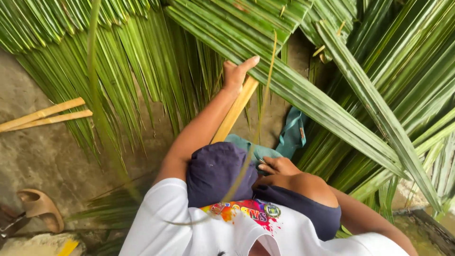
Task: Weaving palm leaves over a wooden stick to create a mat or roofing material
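Left grip (235, 73) is closed around the top of a split yellow cane strip (234, 111), pressed against green palm leaves (294, 90) hung ahead. Right grip (278, 166) rests near the knee, pinching a thin leaf rib (259, 118) rising upward. Two more cane strips (45, 115) and a sandal (40, 206) are seen on the concrete floor (47, 156) at left

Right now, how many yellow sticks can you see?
3. Two split sticks lie together on the ground at the left; one stick is in the left hand. Leaves may hide more.
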